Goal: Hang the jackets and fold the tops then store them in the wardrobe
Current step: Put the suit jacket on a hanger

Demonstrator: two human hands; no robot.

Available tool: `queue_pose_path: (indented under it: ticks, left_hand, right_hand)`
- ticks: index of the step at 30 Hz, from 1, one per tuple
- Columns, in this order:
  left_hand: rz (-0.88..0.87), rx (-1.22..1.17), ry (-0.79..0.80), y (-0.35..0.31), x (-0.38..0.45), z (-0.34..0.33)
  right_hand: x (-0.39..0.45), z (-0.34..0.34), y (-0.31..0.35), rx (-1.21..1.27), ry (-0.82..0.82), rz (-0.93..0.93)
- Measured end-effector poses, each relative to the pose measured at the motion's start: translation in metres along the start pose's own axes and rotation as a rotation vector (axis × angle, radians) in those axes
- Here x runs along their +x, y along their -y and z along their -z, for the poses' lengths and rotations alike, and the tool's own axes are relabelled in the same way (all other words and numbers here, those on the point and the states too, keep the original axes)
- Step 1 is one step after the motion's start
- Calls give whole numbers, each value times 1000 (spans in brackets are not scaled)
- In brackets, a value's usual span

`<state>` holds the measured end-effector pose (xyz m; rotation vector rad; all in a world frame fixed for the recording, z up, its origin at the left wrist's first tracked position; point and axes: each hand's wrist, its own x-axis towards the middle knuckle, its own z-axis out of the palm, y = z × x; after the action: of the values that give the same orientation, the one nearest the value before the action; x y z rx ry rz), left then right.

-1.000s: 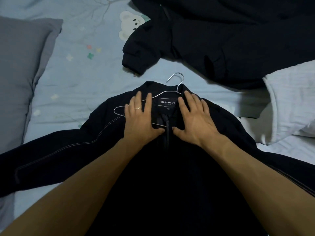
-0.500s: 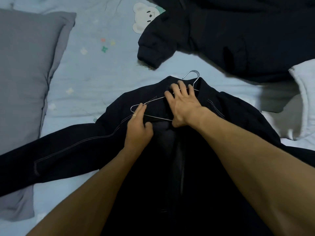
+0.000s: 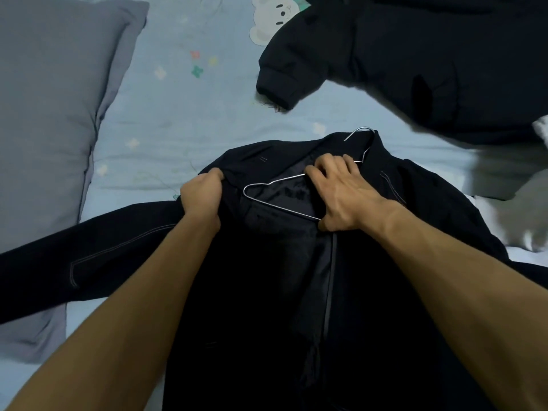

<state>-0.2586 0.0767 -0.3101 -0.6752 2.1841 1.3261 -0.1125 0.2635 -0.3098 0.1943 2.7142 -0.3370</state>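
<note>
Setting: a bedroom in a home. Working surface is a bed with a pale blue sheet [image 3: 184, 120] printed with small flowers and a cartoon bear [image 3: 272, 22] at the far edge. A grey pillow [image 3: 50, 114] lies along the left side. Dark clothes are spread over the bedding; a white quilted cover [image 3: 522, 221] is bunched at the right.

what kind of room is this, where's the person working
Most likely a bedroom, with the person working on a bed: a light blue bedsheet with a cartoon bear print, a grey pillow at the left, and dark jackets spread out, one jacket getting a wire hanger.
</note>
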Motion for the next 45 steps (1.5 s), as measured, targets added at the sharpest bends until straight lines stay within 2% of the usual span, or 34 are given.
queue_pose_path:
  ticks: [2,4,6,8,9,11,12,14,16,17,19,21,23,26,28,30,35,41,45]
  left_hand:
    - [-60,17,16,-5,-7,-3]
    - [-208,77,66,-8,-19,-10]
    - [-471,238,205,-2,-32,-16]
    - [-698,517,402,8,-40,-19]
    - [-741,670,507,11,-45,-22]
    - [-683,841,655,14,-49,-23]
    - [-673,827,663,13,-51,-25]
    - [-798,737,492,6,-51,-34]
    - [-954,855,300,-3,-46,-48]
    - [-966,979,264,-9,-42,-59]
    - [-870,1155,284,-18,-35,-77]
    - [-789,1173,350,-27,-29,-91]
    - [-835,1207,389,-31,-27,-99]
    - [-848,1264,466,-36,-28,-101]
    - [-850,1277,480,-34,-29,-100]
    - [-949,1284,445,-28,-32,-97]
    - [-1116,1017,372,-11,-49,-75]
    - [-1105,886,387,-33,-99,-37]
    - [-1077,838,379,-61,-160,16]
  right_hand:
    - [-3,-1,-1,-22,4,3]
    - [-4,-3,-2,-34,-1,2]
    - [-6,-4,-5,-19,-20,-1]
    - [-8,-4,-7,23,-60,0]
    - [-12,-2,-10,47,-81,-4]
    - [-21,1,-15,90,-122,-17]
    - [-26,3,-20,104,-154,-35]
    - [-33,6,-32,116,-244,-97]
    - [-33,9,-44,139,-290,-202]
    - [-32,10,-49,159,-290,-266]
    - [-25,11,-56,217,-252,-389]
    - [-18,12,-62,306,-195,-484]
    - [-12,11,-68,367,-143,-530]
    - [-5,11,-70,370,-119,-497]
    - [-1,11,-70,373,-177,-482]
    - [-2,11,-70,369,-262,-462]
    - [-26,28,-59,533,-460,-445]
    - [-77,54,-33,626,-591,-336]
    - [-133,102,8,645,-651,-328]
